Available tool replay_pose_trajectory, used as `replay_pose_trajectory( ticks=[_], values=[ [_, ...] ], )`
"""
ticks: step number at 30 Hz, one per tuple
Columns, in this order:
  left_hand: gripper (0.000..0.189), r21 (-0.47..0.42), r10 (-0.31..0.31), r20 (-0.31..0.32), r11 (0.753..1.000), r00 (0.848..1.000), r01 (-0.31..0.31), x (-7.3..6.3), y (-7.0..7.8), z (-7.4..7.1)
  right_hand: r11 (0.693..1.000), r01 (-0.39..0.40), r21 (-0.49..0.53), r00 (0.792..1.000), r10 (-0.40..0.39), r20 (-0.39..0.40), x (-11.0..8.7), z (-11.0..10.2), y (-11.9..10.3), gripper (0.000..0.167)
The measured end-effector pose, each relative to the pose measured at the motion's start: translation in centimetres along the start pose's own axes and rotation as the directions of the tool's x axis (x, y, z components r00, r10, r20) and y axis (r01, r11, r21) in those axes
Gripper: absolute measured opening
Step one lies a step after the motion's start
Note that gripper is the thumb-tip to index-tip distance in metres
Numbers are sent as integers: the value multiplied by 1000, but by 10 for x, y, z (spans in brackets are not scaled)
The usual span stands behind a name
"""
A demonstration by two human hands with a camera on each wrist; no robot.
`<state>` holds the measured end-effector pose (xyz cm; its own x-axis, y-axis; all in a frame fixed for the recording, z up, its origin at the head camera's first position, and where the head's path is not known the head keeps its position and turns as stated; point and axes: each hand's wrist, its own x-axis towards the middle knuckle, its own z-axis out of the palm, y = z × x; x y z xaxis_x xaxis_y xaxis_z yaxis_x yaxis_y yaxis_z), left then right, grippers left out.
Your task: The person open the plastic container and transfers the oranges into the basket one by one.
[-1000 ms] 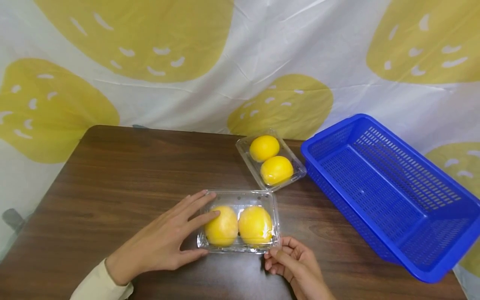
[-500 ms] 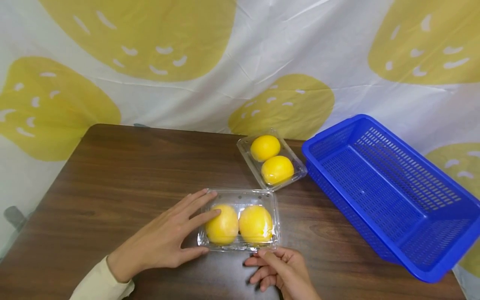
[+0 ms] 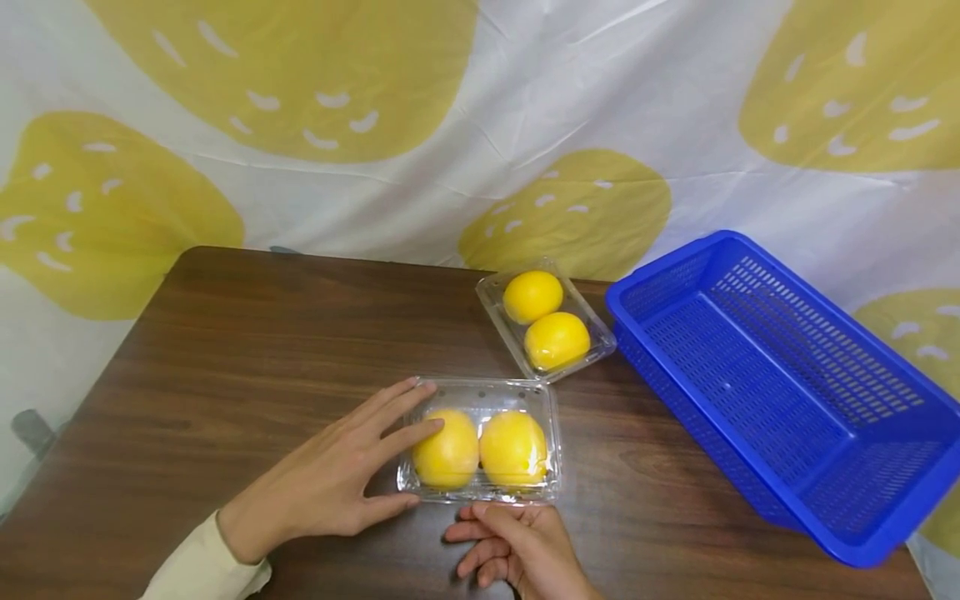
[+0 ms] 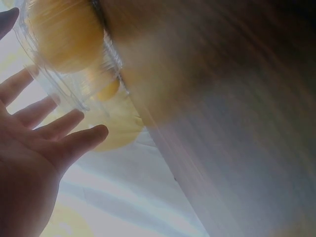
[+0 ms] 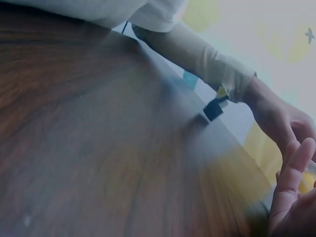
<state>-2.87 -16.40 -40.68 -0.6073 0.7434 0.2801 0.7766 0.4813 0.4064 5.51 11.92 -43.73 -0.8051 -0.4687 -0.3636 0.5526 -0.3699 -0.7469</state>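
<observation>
In the head view, a clear plastic clamshell box (image 3: pixel 480 393) with two round yellow fruits (image 3: pixel 513 448) lies on the brown table, its lid down. My left hand (image 3: pixel 337 467) rests on its left end, fingers spread and the index fingertip over one fruit; the left wrist view shows those fingers straight along the box (image 4: pixel 42 69). At the front edge, my right hand (image 3: pixel 525 542) pinches the rim between thumb and index finger, its other fingers loose below. The right wrist view catches only part of the right hand (image 5: pixel 294 197).
A second clear box (image 3: pixel 513 340) with two yellow fruits (image 3: pixel 557 340) sits behind, against the first box's back right corner. To the right stands a blue perforated basket (image 3: pixel 750 367). A white curtain (image 3: pixel 337 208) with yellow prints hangs along the table's back edge.
My right hand has slid left along the front edge, from the box's right corner toward its middle. The left hand and both boxes have stayed in place.
</observation>
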Motion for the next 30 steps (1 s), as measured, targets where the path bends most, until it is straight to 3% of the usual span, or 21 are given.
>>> replay_pose_trajectory(
  ticks=[9, 14, 25, 30],
  values=[
    [83, 7, 9, -9, 1000, 1000, -9, 1, -1, 2, 999, -24, 42, 998, 26, -52, 10, 14, 8, 28],
    [84, -1, 9, -13, 1000, 1000, -9, 0, -2, 2, 998, -19, 63, 999, 21, -38, 15, 20, 11, 27],
    [87, -32, -4, -9, 999, 1000, 4, 1, -1, 4, 997, -18, 77, 996, 25, -82, 18, 33, 13, 37],
    [86, -28, -5, -14, 1000, 1000, 4, 1, -1, 4, 996, -3, 88, 995, 12, -99, 19, 35, 15, 32]
  ],
)
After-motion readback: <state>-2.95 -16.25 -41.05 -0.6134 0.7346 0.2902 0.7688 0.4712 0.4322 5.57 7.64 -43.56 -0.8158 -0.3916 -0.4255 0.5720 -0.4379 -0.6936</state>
